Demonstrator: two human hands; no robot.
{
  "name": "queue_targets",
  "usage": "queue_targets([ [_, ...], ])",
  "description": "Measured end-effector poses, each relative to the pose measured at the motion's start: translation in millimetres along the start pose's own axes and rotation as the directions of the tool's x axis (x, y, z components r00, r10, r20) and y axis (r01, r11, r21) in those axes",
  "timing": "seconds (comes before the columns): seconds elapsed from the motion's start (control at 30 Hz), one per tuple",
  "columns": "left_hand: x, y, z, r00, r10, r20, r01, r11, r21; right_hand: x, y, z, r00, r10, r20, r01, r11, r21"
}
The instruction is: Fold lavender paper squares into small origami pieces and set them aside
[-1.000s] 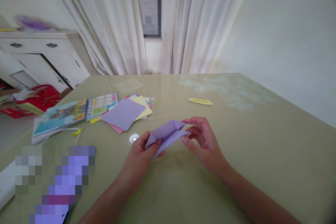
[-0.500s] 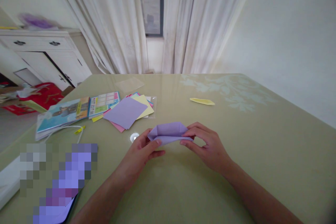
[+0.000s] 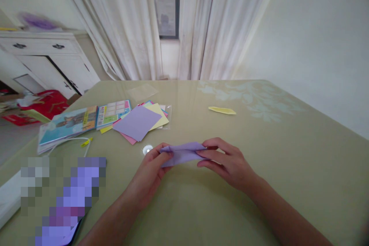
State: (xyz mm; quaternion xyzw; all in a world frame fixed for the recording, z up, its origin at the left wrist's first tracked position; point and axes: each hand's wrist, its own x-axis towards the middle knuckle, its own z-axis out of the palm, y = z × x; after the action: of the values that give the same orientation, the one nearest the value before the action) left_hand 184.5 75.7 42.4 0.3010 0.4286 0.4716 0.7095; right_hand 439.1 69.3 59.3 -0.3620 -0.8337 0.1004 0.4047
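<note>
Between my hands is a folded piece of purple paper, long and narrow with a crease along its length, held above the table. My left hand pinches its left end, thumb on top and fingers behind. At the right end, my right hand grips the paper with fingertips over the upper face; its thumb lies just below the lower edge. Beyond them on the table lies a slim folded yellow paper. To the left, a fanned stack of coloured paper sheets has a purple sheet uppermost.
Booklets lie at the table's left side, near a white cable with a yellow tag. A blurred-out phone-like object is at lower left. A small white disc sits beside my left hand. A clear plastic sheet lies at the back.
The purple paper has tipped and flattened: its open pocket has closed to a narrow strip, turned more toward me. My right thumb has slipped below the paper's edge.
</note>
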Motion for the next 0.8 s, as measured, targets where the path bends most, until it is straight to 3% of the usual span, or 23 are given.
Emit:
queue_targets([
  [0.17,-1.5,1.0,2.8,0.999,-0.046,-0.005,0.046,0.999,-0.013,0.0,-3.8,0.3,0.996,-0.052,0.072,0.061,0.991,-0.123],
  [0.37,-2.9,-1.3,6.0,0.998,-0.058,-0.030,0.058,0.998,-0.008,3.1,-8.6,0.6,0.986,-0.081,0.146,0.101,0.985,-0.138],
  [0.43,-3.6,-1.3,6.9,1.000,0.016,-0.025,-0.016,1.000,0.001,4.1,-9.1,1.4,0.991,-0.046,0.126,0.061,0.991,-0.118],
  [0.5,-5.0,-0.3,7.9,0.985,0.174,-0.007,-0.173,0.984,0.037,4.7,-9.0,2.2,0.996,0.028,0.083,-0.022,0.997,-0.078],
  [0.6,-7.6,3.4,7.8,0.912,0.404,0.074,-0.411,0.897,0.161,5.4,-8.1,2.2,0.990,0.138,0.018,-0.138,0.990,0.003],
  [0.7,-7.8,6.8,4.1,0.867,0.466,0.178,-0.499,0.808,0.314,6.1,-6.0,0.5,0.983,0.182,-0.024,-0.181,0.982,0.048],
  [0.8,-4.7,7.9,-2.7,0.847,0.499,0.181,-0.523,0.725,0.449,5.9,-3.0,-0.4,0.986,0.166,-0.028,-0.164,0.984,0.064],
])
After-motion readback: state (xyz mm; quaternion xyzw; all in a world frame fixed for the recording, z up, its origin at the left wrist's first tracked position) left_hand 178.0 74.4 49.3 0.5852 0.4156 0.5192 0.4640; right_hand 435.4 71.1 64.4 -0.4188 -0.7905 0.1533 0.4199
